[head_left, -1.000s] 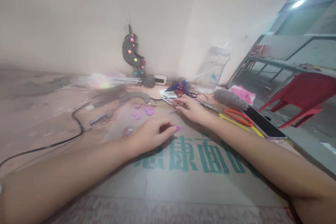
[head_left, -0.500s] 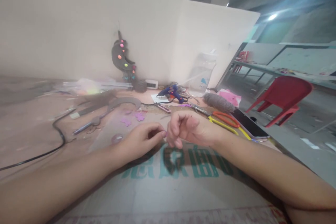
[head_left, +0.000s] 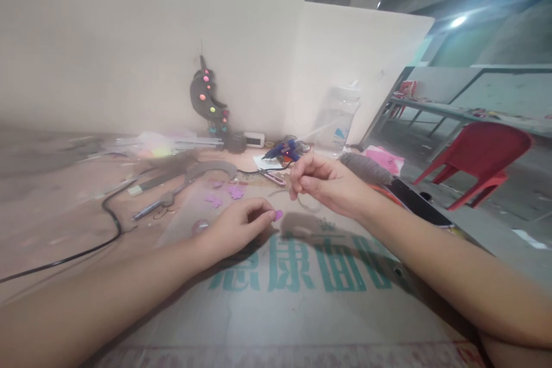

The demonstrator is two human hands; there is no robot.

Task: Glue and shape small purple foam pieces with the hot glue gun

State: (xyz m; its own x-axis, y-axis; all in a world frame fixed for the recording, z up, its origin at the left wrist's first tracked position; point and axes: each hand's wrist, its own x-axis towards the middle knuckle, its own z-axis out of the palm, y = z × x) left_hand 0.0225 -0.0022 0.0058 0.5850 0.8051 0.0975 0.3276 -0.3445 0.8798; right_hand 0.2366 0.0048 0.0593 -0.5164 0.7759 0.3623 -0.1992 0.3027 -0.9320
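My left hand (head_left: 245, 224) rests low over a printed plastic sheet (head_left: 250, 322). Its thumb and forefinger pinch a small purple cutout (head_left: 278, 215), whose rounded tip sticks out beyond them. My right hand (head_left: 321, 181) hovers to the right, apart from the left, with loosely curled fingers and no object visible in them. Just behind it lies a blue glue gun (head_left: 281, 149), partly covered by the fingers. Purple flower cutouts (head_left: 235, 191) lie on the sheet beyond my left hand.
A utility knife (head_left: 273, 177) lies near the glue gun. Grey yarn (head_left: 365, 168) and a phone (head_left: 420, 202) are at the right edge. A water bottle (head_left: 340, 118) stands by the wall. A black cable (head_left: 112, 218) and a grey crescent (head_left: 215, 168) lie left.
My right hand has moved up and right, away from my left hand, toward the glue gun. The purple cutout in my left hand now shows more clearly. The view has shifted slightly.
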